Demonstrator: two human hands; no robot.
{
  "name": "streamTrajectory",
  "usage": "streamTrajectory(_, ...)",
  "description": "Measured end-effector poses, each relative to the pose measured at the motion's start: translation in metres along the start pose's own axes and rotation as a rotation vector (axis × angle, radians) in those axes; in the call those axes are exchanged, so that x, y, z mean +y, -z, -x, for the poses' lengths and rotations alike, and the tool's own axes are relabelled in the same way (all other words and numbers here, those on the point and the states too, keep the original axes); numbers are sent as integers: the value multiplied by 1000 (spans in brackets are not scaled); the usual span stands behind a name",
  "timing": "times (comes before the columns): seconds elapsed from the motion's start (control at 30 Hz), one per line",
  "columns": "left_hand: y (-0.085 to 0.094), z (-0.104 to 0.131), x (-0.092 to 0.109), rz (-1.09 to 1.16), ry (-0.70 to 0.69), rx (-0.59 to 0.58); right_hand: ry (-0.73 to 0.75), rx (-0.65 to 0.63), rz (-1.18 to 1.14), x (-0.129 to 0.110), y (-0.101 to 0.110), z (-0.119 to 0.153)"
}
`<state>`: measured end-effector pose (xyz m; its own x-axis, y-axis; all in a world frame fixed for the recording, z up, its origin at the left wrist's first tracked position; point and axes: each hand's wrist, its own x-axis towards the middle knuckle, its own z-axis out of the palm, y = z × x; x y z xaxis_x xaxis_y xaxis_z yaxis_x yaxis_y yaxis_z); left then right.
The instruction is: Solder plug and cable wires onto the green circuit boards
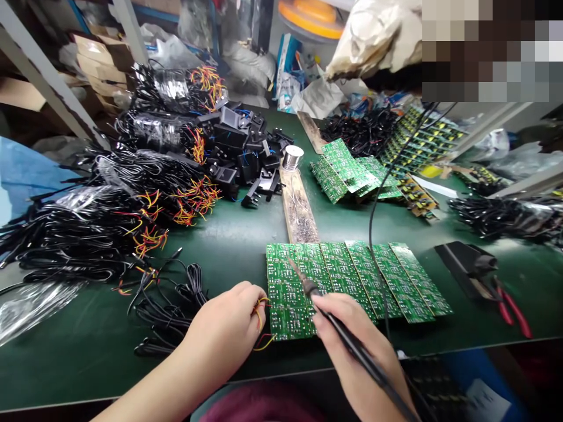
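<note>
Bundled black cables crowd your left, solder spool and scorched wooden strip lie ahead, and a black cord hangs across the green circuit boards. Your left hand, curled, pinches red-and-yellow wires beside the boards' left edge. Your right hand angles inward, fingers closed around the soldering iron, its tip above the leftmost board.
</note>
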<state>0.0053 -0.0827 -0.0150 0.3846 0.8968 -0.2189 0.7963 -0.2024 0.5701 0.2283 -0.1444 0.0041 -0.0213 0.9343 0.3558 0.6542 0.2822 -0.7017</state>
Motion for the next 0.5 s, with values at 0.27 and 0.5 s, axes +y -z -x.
streamTrajectory(0.27, -2, -1, 1, 9, 34, 8, -147, -73, 46, -7, 33, 21)
streamTrajectory(0.5, -3, 0, 0, 14, 44, 14, -199, -46, -50, -8, 20, 13)
